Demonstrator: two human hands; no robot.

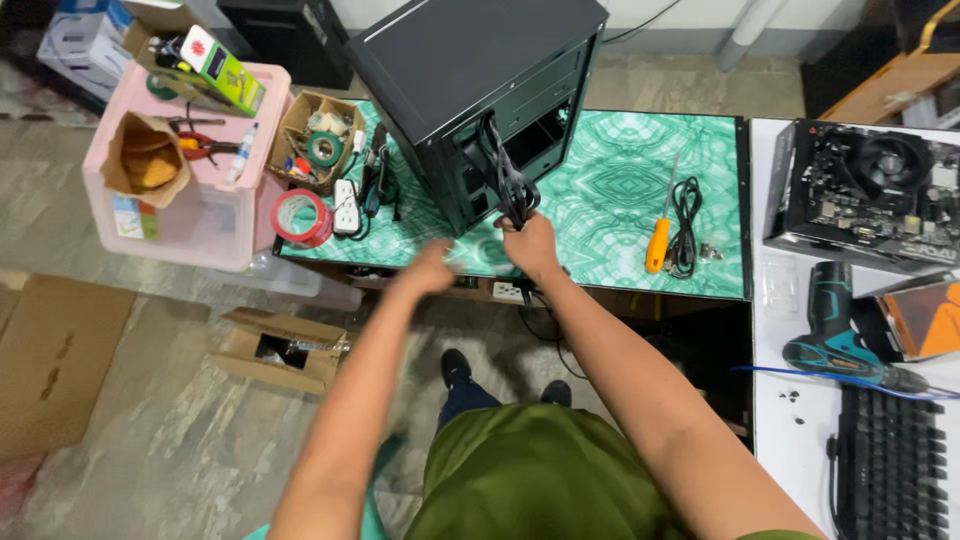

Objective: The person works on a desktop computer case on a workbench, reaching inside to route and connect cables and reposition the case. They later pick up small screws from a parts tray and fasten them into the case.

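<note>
Here right hand (530, 245) grips black cable bundle (510, 185) beside computer case (470, 70).

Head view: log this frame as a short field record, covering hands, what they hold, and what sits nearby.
view: head camera, looking down at a table with a green patterned top
right hand: gripping a bundle of black cables that hangs from the black computer case
left hand: blurred, at the table's near edge, holding nothing that shows
table right: orange-handled screwdriver, coiled black cord
table left: red tape roll, white power strip
side surface: motherboard, teal drill
</note>
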